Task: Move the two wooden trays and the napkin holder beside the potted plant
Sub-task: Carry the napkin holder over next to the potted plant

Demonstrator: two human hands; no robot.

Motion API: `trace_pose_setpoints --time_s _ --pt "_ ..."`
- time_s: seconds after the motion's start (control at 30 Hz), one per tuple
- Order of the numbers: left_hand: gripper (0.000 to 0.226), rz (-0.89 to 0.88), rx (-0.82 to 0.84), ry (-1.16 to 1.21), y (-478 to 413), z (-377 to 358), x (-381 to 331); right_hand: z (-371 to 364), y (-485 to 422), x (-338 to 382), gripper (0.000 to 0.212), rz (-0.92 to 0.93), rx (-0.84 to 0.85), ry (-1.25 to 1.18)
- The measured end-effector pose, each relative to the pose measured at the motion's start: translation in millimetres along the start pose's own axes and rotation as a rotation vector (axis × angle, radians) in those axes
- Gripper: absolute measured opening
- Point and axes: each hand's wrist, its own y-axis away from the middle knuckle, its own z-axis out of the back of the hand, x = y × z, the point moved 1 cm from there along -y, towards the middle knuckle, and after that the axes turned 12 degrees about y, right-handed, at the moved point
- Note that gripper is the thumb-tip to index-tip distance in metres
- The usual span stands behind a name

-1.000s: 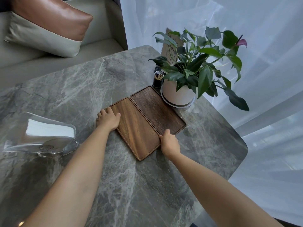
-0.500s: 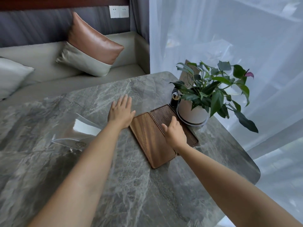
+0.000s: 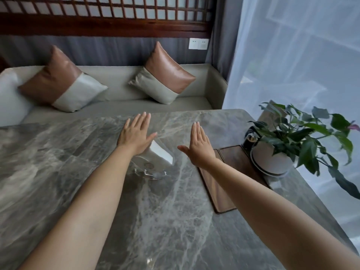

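Both wooden trays (image 3: 236,168) are parked side by side against the potted plant (image 3: 276,152), far right on the worktop (image 3: 78,162). Napkin holder (image 3: 155,158) is flanked by left hand (image 3: 135,136) and right hand (image 3: 198,149), each grip spread flat, nothing held, likely poised for a two-sided pickup.

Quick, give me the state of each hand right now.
Left hand: open, fingers spread, holding nothing, above the napkin holder.
Right hand: open, flat, holding nothing.

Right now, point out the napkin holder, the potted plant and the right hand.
napkin holder (image 3: 155,168): head view, clear base.
potted plant (image 3: 270,159): head view, white pot's side.
right hand (image 3: 198,149): head view, back of the hand.
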Motion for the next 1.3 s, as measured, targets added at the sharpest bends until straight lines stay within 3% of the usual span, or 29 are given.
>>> trace_pose_setpoints --time_s 0.23,0.57,0.8,1.3 --pt "0.087 0.074 0.143 0.021 18 -14 54 -30 -6 50 0.094 0.069 0.156 0.012" --pt "0.112 0.136 0.342 0.225 16 -45 66 -67 -14 62 0.09 -0.057 0.274 -0.031" --pt "0.089 0.191 0.311 0.449 9 -52 67 -73 -17 68 0.079 -0.158 0.261 -0.178" --pt "0.075 0.167 0.295 0.44 19 -26 35 -63 12 47 0.061 -0.203 0.116 -0.254"
